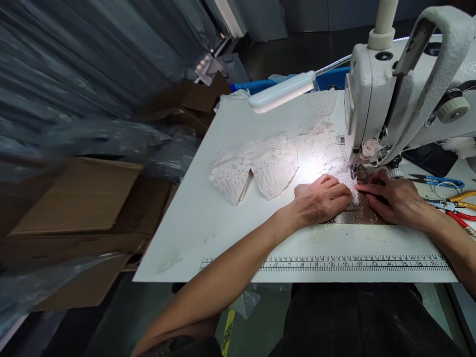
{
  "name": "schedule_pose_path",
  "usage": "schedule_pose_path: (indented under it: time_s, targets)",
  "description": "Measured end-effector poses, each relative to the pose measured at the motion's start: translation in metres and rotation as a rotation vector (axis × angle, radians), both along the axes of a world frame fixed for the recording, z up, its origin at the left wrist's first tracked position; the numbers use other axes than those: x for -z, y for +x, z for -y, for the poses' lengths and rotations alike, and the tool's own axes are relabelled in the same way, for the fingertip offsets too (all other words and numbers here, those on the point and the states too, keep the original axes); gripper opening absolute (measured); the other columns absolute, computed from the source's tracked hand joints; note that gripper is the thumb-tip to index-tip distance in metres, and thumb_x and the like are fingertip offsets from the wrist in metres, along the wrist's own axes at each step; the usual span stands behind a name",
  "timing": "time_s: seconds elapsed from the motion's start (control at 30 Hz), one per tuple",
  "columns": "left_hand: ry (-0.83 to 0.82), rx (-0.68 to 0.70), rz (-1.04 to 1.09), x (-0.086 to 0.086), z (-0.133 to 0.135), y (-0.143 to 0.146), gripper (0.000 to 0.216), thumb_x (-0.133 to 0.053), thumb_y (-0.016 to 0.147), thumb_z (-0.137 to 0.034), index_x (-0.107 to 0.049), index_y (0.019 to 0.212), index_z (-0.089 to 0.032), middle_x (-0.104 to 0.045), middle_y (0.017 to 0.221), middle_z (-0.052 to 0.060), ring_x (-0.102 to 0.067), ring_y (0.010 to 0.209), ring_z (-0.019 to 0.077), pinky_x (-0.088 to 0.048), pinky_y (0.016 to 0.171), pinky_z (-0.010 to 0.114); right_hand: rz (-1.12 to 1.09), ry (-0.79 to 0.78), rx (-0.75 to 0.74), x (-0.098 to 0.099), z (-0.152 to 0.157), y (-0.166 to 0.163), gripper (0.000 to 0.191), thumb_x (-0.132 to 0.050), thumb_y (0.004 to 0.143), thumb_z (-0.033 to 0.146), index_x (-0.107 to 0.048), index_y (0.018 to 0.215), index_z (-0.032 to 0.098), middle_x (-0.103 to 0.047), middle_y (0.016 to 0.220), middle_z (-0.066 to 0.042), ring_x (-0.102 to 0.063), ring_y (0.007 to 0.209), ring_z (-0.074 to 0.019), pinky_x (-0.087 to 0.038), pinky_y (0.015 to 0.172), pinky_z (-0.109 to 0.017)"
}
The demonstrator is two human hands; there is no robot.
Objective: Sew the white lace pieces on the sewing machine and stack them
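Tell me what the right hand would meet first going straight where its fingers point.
The right hand would probably meet the white lace first, then the left hand; depth is unclear.

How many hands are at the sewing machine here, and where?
2: the left hand is palm down at the lace, left of the needle; the right hand is on the lace's other side, forefinger extended toward it. Neither hand is fully hidden.

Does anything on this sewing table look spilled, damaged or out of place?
Nothing serious stands out. A grey smudge marks the white tabletop near its front-left corner, looking like dirt, and the bright-handled tools beside the right hand lie in a loose jumble.
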State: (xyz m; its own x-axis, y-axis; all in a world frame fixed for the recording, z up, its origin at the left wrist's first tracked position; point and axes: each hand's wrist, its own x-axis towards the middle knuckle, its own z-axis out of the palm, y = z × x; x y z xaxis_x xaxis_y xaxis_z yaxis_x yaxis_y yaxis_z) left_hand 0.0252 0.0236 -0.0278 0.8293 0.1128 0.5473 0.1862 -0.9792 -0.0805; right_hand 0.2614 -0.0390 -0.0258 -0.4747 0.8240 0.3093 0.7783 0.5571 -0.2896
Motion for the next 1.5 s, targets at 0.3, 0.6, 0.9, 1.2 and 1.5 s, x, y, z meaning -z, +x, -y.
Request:
schedule_pose_path:
  time_s: [0.3,0.6,0.9,1.2,1.5]
  targets:
    - [-0.022,-0.009,-0.084,-0.005,0.007,-0.001,0.021,-0.049,0.098,-0.023,-0.067,0.091,-0.014,-0.072,0.091,0.005,-0.064,0.075,0.0147,-0.053,0.085,0.034,0.078,0.184,-0.071,0.001,0.000,-0.003,0.036,-0.043,0.101,0.027,-0.075,0.115,0.022,-0.062,0.091,-0.010,-0.058,0.074,-0.0169,-0.047,0.062,-0.026]
    - [-0.047,0.002,-0.077,-0.008,0.000,0.002,0.020,-0.051,0.088,-0.027,-0.067,0.080,-0.020,-0.071,0.081,0.000,-0.062,0.069,0.0138,-0.046,0.106,0.040,0.151,0.217,-0.050,-0.006,0.001,-0.008,0.038,-0.039,0.102,0.027,-0.073,0.118,0.022,-0.065,0.096,-0.011,-0.059,0.068,-0.0150,-0.042,0.055,-0.025]
    - [-0.130,0.035,-0.065,-0.002,-0.011,-0.003,0.022,-0.048,0.088,-0.025,-0.068,0.090,-0.019,-0.073,0.090,0.003,-0.066,0.075,0.0164,-0.045,0.107,0.045,0.336,-0.028,0.161,0.001,0.002,-0.013,0.042,-0.039,0.097,0.034,-0.068,0.127,0.027,-0.065,0.102,-0.012,-0.055,0.063,-0.0164,-0.033,0.049,-0.026]
    - [-0.184,-0.007,-0.076,-0.001,-0.013,-0.004,0.024,-0.048,0.088,-0.025,-0.068,0.100,-0.016,-0.073,0.100,0.007,-0.068,0.086,0.0189,-0.044,0.109,0.048,0.394,-0.066,0.233,-0.002,0.001,-0.018,0.043,-0.040,0.096,0.033,-0.066,0.130,0.027,-0.066,0.102,-0.013,-0.058,0.062,-0.0174,-0.030,0.046,-0.025]
    - [-0.213,-0.016,-0.062,-0.002,-0.014,-0.005,0.029,-0.047,0.088,-0.026,-0.069,0.103,-0.015,-0.070,0.108,0.009,-0.068,0.087,0.0188,-0.041,0.111,0.050,0.297,-0.022,0.131,-0.004,0.006,-0.014,0.044,-0.034,0.100,0.032,-0.068,0.127,0.024,-0.065,0.102,-0.012,-0.054,0.055,-0.0132,-0.040,0.048,-0.025]
